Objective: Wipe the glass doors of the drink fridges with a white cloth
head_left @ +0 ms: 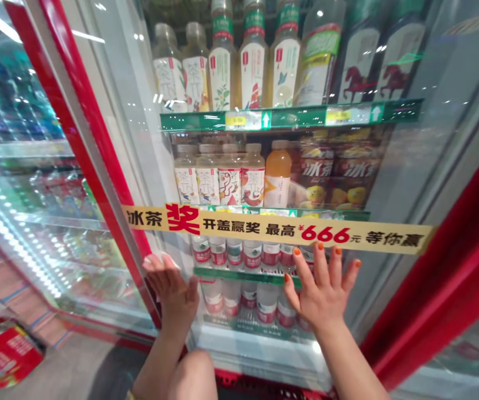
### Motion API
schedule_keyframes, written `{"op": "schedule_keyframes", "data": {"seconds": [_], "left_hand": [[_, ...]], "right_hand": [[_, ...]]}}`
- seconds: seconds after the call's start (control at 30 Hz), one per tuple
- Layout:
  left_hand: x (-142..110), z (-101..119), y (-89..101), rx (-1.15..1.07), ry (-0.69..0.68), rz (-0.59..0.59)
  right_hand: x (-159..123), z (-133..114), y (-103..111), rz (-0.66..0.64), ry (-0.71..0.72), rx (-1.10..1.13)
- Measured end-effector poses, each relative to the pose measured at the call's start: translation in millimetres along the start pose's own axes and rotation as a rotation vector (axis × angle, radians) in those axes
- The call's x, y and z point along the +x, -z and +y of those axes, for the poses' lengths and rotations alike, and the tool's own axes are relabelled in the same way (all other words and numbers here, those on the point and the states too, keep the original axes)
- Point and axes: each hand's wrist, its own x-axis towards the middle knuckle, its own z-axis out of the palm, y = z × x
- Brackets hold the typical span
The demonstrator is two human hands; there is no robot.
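My left hand (173, 294) is against the glass door (373, 289) by its red left frame (98, 105). A crumpled white cloth or tissue (166, 261) shows under and beyond its fingers, pressed to the door; the palm side is hidden. My right hand (323, 294) lies on the glass with its fingers spread and orange nails showing, holding nothing. Its fingertips reach the lower edge of a yellow printed strip (285, 230) that runs across the door.
Behind the glass, shelves hold tea bottles (252, 72), an orange drink bottle (279, 175), dark drink packs (317, 172) and small bottles (253, 253). Another lit drinks cooler (35, 150) stands at left. A red package (6, 353) lies on the floor (70, 364). My knee (195, 375) shows below.
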Motion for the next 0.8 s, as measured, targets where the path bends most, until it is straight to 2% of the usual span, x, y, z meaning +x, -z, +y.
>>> {"op": "schedule_keyframes", "data": {"seconds": [0.07,0.1,0.13,0.2,0.27,0.3,0.33,0.4,0.47,0.5,0.57,0.63,0.7,0.73,0.8], "left_hand": [[16.4,7.8,0.9,-0.004,0.079,0.028],[19.1,17.1,-1.6,-0.012,0.06,0.019],[16.9,27.5,-5.3,-0.017,0.0,-0.012],[0.9,42.9,-12.6,-0.008,-0.214,-0.065],[-17.2,41.9,-14.6,0.021,-0.38,-0.067],[-21.1,35.6,-12.7,0.029,-0.39,-0.066],[-19.5,27.6,-9.2,0.027,-0.331,-0.057],[-0.6,15.9,-0.3,0.008,-0.091,-0.023],[27.1,18.4,5.6,-0.006,0.116,0.034],[38.1,24.6,6.1,-0.006,0.157,0.058],[45.8,39.3,2.7,0.004,0.088,0.048],[34.1,45.8,-3.0,0.024,-0.088,-0.004],[15.5,37.5,-6.2,0.04,-0.218,-0.049],[9.3,29.4,-6.1,0.041,-0.232,-0.06],[9.7,15.0,-3.2,0.027,-0.159,-0.05]], "right_hand": [[-0.9,0.2,0.7,0.008,-0.009,-0.001],[-1.1,0.2,1.1,0.007,-0.014,-0.001],[-1.1,0.2,1.5,0.003,-0.016,0.001],[-0.9,-0.1,2.1,-0.008,-0.011,0.002],[-0.8,-0.6,2.2,-0.009,-0.008,-0.001],[-0.9,-1.0,1.9,-0.009,-0.01,-0.001],[-1.0,-1.3,1.4,-0.01,-0.013,0.0],[-1.4,-1.5,0.4,-0.003,-0.018,0.001],[-2.0,-1.2,-0.2,0.008,-0.019,-0.003],[-2.2,-1.0,-0.2,0.011,-0.018,-0.004],[-2.3,-0.8,0.1,0.005,-0.017,-0.003],[-1.5,-1.4,0.8,-0.001,-0.015,0.003],[0.3,-2.5,1.5,0.003,-0.014,0.005],[1.5,-3.1,1.8,0.004,-0.013,0.004],[3.7,-3.8,2.4,0.008,-0.003,0.0]]}}
